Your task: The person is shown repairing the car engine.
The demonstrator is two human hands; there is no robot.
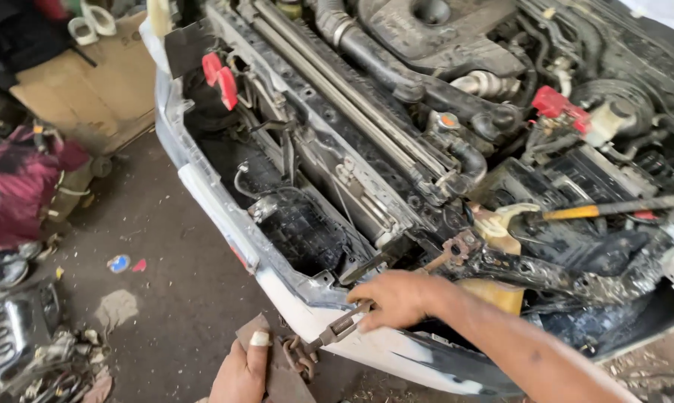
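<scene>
Single head-worn view, looking steeply down and forward from close above the open engine bay (426, 112) and front bumper (225, 216), with workshop floor (165, 298) at left.

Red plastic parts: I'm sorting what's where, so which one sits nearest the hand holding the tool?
The red cover by the battery, right of the engine; the red pair sits upper left, farther from the right hand.

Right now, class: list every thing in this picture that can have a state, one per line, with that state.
Right hand: closed around a rusty metal tool.
Left hand: holding a brown piece of cardboard, thumb on top.
Car front: stripped, engine bay exposed.
Cap near the black hose: in place.
Yellow-handled tool: lying across the engine bay.
Red cloth: crumpled on the floor.
</scene>
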